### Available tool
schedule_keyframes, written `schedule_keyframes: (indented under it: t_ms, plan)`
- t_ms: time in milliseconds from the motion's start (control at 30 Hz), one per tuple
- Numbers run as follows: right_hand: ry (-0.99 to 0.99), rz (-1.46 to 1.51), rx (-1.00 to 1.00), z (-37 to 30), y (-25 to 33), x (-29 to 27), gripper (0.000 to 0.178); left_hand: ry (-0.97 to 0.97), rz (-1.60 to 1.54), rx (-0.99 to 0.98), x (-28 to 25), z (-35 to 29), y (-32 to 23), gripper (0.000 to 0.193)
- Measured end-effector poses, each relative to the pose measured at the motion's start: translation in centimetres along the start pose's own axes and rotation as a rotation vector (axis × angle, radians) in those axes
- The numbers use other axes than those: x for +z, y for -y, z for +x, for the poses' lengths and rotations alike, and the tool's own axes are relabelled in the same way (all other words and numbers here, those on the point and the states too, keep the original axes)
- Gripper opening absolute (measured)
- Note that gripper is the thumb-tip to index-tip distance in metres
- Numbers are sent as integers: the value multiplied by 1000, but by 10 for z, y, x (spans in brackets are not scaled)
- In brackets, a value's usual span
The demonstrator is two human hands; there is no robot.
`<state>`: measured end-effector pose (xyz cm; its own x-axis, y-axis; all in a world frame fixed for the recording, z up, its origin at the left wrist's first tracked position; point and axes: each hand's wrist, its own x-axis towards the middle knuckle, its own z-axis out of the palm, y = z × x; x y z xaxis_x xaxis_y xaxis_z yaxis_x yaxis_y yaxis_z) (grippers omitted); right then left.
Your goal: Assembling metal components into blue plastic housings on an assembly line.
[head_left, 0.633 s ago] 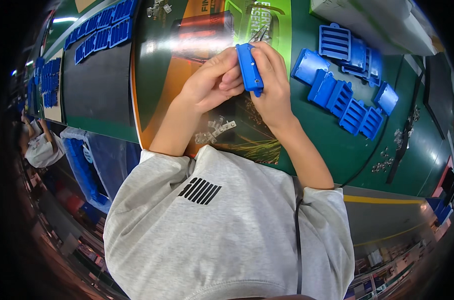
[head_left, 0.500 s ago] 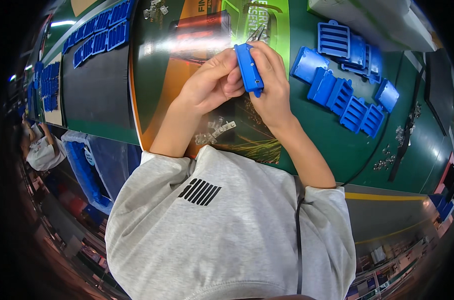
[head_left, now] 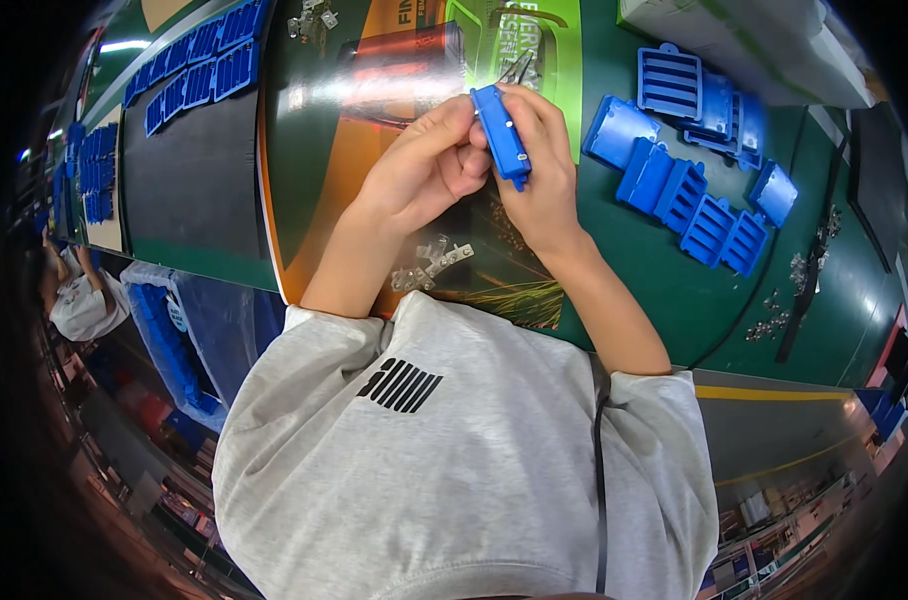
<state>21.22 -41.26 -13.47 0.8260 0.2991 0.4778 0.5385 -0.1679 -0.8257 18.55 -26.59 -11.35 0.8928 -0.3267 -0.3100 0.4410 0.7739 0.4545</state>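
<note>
My right hand is closed around the right side of a narrow blue plastic case, tilted above the mat. Small shiny metal bits show on its upward-facing side. My left hand is closed too, its thumb and curled fingers against the case's left edge; whether a small part is pinched there is hidden. Just below my hands lie small metal contact plates, some in a joined strip. Beyond the case, the tips of a thin pointed metal tool show on a green printed area.
Several blue slotted cases rest on the green table at right, near scattered metal parts and a black cable. Rows of blue parts are at far left. A clear-lined bin stands below; another person is beyond.
The blue case has turned slightly in my hands, so the metal bits on its side show more plainly. My left thumb has come a little nearer the case's upper end.
</note>
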Motion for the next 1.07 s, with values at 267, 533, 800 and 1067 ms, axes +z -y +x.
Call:
schedule_keyframes:
  t_ms: [267, 533, 800, 1067]
  plan:
    - [2, 26, 1, -4, 0, 1, 54, -77, -28, -2, -1, 0, 1, 27]
    - [2, 15, 16, -4, 3, 2, 58, -171, 49, 51, 7, 2, 8, 27]
    - [11, 21, 33, -4, 5, 1, 58, -236, 43, 79, 16, 3, 10, 29]
    - [136, 287, 201, 1, -1, -11, 38, -388, 714, 470, 4, -2, 3, 27]
